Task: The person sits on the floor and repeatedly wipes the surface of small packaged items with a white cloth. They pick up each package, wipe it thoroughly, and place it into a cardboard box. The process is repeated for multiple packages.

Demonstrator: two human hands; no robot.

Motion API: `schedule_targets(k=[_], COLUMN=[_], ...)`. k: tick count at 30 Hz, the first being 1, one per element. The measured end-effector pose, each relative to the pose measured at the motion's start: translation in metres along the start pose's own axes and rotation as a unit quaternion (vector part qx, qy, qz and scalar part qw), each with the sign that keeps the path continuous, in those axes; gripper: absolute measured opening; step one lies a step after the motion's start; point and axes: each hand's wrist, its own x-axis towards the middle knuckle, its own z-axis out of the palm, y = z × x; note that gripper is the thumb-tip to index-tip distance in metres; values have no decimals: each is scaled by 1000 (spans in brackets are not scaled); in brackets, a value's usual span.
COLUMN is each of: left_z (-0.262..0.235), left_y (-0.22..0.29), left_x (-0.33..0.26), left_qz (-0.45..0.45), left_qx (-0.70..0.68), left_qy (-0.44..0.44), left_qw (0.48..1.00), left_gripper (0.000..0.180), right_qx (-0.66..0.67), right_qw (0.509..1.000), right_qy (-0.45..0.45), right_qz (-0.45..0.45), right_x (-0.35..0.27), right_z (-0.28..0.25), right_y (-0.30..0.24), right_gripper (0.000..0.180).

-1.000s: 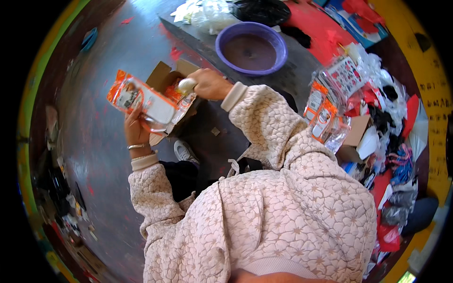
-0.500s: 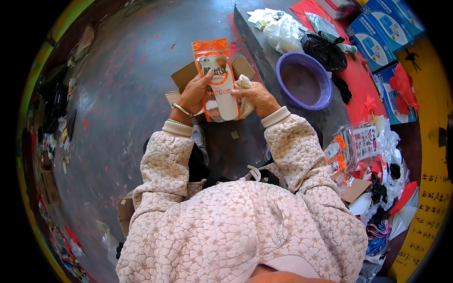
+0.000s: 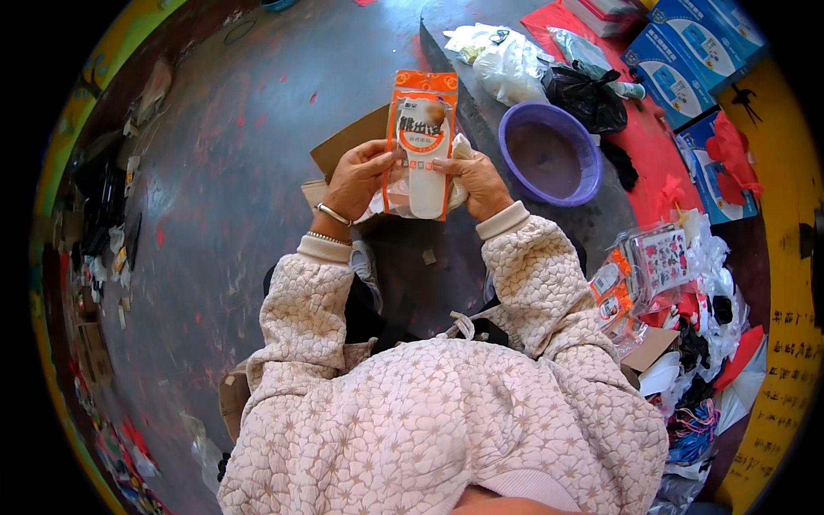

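An orange-bordered plastic pouch [image 3: 421, 120] with a pale paddle-shaped panel down its middle is held upright in front of me. My left hand [image 3: 354, 182] pinches its left edge, thumb and fingers closed on the plastic. On the opposite edge, my right hand [image 3: 481, 182] grips the pouch with the thumb across its front. A crumpled whitish cloth [image 3: 462, 150] is tucked against the right hand's fingers. Partly hidden behind the pouch and my left hand is a cardboard box [image 3: 348, 142] with its flaps spread.
A purple basin [image 3: 549, 154] of murky water stands to the right, near a black plastic bag [image 3: 588, 99] and white bags [image 3: 506, 64]. Blue boxes [image 3: 704, 51] line the far right. Nearer lie orange packets [image 3: 614, 287] and coloured cords [image 3: 693, 433].
The pouch has shifted right and stands straighter. My left hand has slid from its front to its left edge, and my right thumb reaches farther over the front.
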Motion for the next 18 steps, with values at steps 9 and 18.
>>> schedule_targets(k=[9, 18], left_z=[-22, 6], left_y=[4, -6], left_x=[3, -3], left_qz=[61, -25], left_qx=[-90, -235], left_qy=[151, -113], left_qw=[983, 965], left_gripper=[19, 35], right_qx=[-19, -25], right_qw=[999, 999], right_qy=[27, 9], right_qz=[-32, 44], right_x=[1, -4], right_z=[0, 10], right_y=[-13, 10], right_gripper=[26, 21])
